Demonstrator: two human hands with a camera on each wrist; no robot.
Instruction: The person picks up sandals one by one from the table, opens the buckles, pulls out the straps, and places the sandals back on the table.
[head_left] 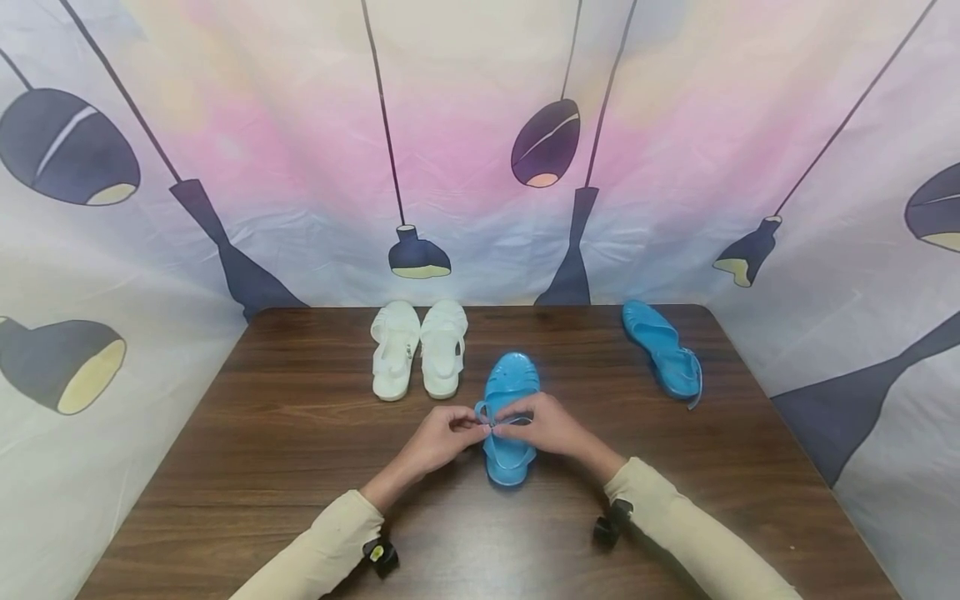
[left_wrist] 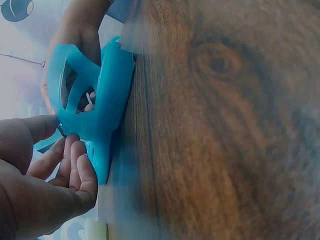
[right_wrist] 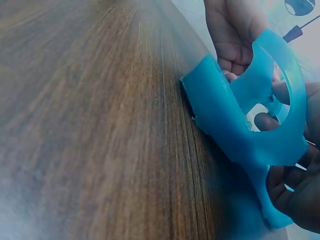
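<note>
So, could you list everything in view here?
Draped fabric backdrop: one, pastel, rear and sides
Printed pendant lamps: several, dark blue, on backdrop
Wood-grain table: one, brown, centre
Strappy plastic sandal: one, blue, mid-table
Matching sandal: one, blue, table's far right
Strappy sandals: two, white, table's far left-centre
Long sleeves: two, beige, foreground
Wrist cameras: two, black, at sleeves
Left hand: one, bare, pinching strappy plastic sandal
Right hand: one, bare, likewise
</note>
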